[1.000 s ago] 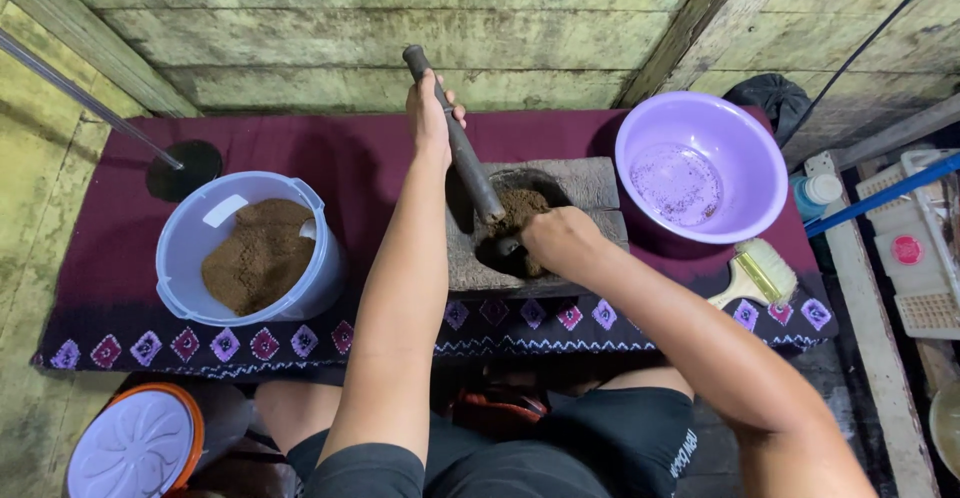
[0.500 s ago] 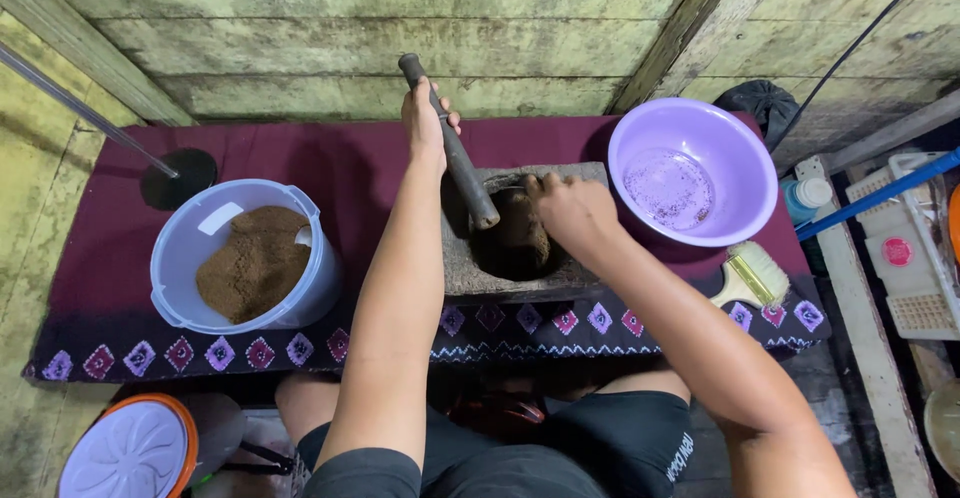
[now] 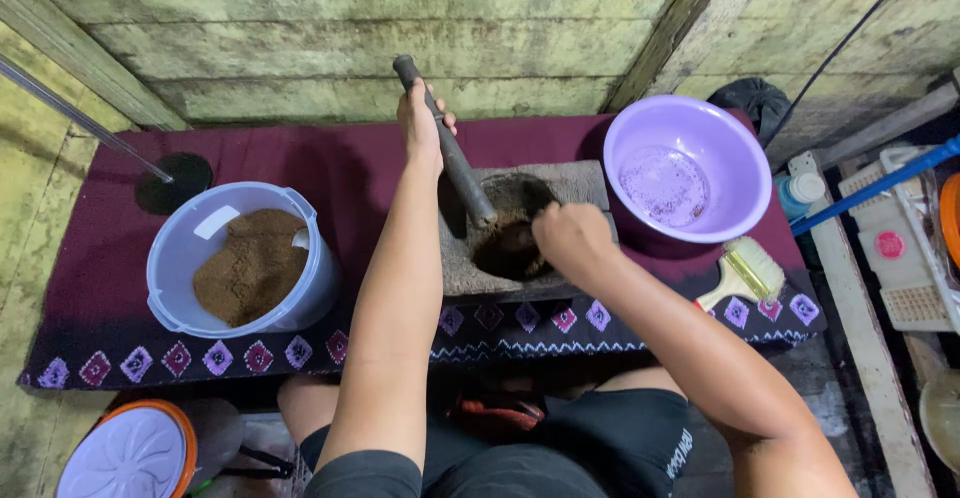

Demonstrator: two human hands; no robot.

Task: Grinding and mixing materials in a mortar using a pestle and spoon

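My left hand (image 3: 420, 123) grips the upper part of a dark pestle (image 3: 455, 163) that leans into a square stone mortar (image 3: 570, 183) on the maroon cloth. Brown ground matter (image 3: 505, 250) lies in the mortar's hollow. My right hand (image 3: 572, 238) is closed in a fist at the hollow's front right edge, over the brown matter; what its fingers hold is hidden.
A pale blue tub (image 3: 175, 258) of brown powder stands left of the mortar. A purple basin (image 3: 690, 158) stands to the right, a yellow brush (image 3: 745, 273) below it. A white lid with an orange rim (image 3: 125, 453) lies at lower left. A plank wall (image 3: 400, 18) runs behind.
My right hand has slid from the mortar's upper right rim down to the front of the hollow. The pestle stays in my left hand, leaning into the mortar.
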